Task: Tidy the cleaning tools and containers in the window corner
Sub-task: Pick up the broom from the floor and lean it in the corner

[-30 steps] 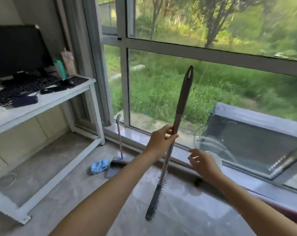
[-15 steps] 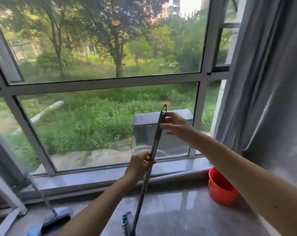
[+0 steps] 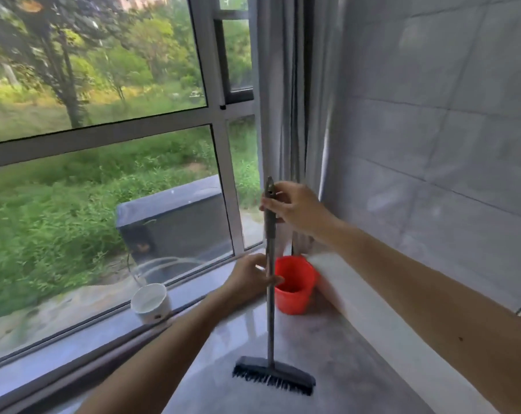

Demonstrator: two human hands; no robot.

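This looks like a room in a home, down in a corner by a big window [image 3: 104,144]. A grey curtain [image 3: 286,100] hangs beside a tiled wall [image 3: 432,130]. The floor [image 3: 343,354] is shiny grey stone. Outside are grass and trees. A brush [image 3: 272,375], a red bucket [image 3: 295,294] and a white cup [image 3: 150,300] are here.

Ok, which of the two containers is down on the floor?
The red bucket, on the floor in the corner behind the brush handle. The white cup stands higher, on the window sill, further left.
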